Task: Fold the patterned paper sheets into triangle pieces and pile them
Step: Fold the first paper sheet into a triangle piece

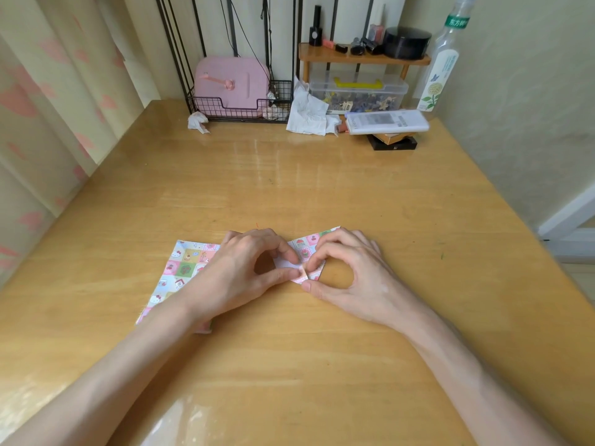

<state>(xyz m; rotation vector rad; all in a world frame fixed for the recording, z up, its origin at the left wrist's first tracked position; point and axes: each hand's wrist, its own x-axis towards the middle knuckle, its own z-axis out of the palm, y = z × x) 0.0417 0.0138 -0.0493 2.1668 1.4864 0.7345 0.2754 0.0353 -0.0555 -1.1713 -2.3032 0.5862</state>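
A small piece of patterned paper [306, 251] lies on the wooden table [289, 175], partly folded, its white underside showing. My left hand [244, 268] pinches its left part between thumb and forefinger. My right hand [351, 272] pinches its right part, thumb and forefinger curled round the lower corner. A stack of flat patterned sheets [183, 268] with cartoon squares lies to the left, partly under my left wrist and forearm.
At the back stand a black wire basket [225, 107] with a pink case, crumpled tissues [306, 114], a clear plastic box [357, 91] under a small wooden shelf, a tall bottle [441, 59] and a wrapped box [386, 122]. A curtain hangs at the left.
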